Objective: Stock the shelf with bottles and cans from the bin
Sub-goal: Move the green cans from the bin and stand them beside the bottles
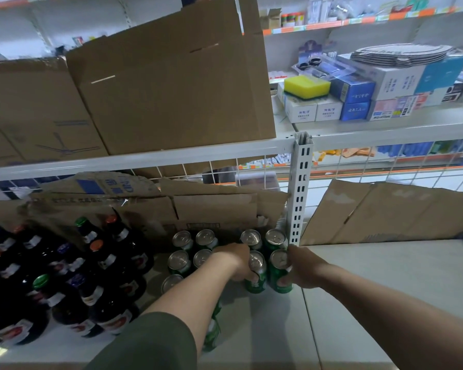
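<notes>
Cans (257, 276) — hands (238, 260) grip one each.

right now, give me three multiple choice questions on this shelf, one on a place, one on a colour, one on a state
1. Where does the yellow sponge lie?
A on white boxes on the upper shelf
B on the floor
C hanging from a hook

2. What colour are the sides of the cans?
A red
B green
C blue

3. What is the right grip doing?
A hanging free
B pressing flat on a wall
C holding one of the cans

Answers:
1 A, it rests on top of the boxes.
2 B, green shows below the silver tops.
3 C, its fingers curl round a can.
</notes>
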`<state>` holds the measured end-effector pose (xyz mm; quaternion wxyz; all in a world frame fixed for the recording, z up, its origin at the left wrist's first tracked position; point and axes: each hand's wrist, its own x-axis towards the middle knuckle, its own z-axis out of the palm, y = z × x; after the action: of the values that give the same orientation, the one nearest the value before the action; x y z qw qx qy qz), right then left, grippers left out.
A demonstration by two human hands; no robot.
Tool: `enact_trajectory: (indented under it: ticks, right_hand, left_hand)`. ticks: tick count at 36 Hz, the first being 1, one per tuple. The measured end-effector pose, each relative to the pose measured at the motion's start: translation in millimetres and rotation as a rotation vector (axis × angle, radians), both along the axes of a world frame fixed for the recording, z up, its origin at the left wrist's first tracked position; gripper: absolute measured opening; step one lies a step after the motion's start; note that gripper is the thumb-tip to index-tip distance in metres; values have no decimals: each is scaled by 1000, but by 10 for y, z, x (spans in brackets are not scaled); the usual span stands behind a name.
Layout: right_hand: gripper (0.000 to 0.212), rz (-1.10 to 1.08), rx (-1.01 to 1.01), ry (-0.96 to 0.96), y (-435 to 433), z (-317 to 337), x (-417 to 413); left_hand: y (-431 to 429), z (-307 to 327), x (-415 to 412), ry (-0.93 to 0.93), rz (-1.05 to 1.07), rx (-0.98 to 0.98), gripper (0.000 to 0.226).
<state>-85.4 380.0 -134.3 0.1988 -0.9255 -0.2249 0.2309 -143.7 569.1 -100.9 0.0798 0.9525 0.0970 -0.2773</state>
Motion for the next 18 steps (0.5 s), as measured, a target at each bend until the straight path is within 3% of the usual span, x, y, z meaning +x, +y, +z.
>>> enact_trajectory:
  ticks: [8, 18]
  right_hand:
    - [82, -8, 29, 2, -23, -39, -18]
    - [72, -35, 65, 45, -58, -99, -57]
  left_hand:
    - [29, -14, -3, -8, 6, -16, 59]
    - [65, -119, -1, -24, 31, -65, 58]
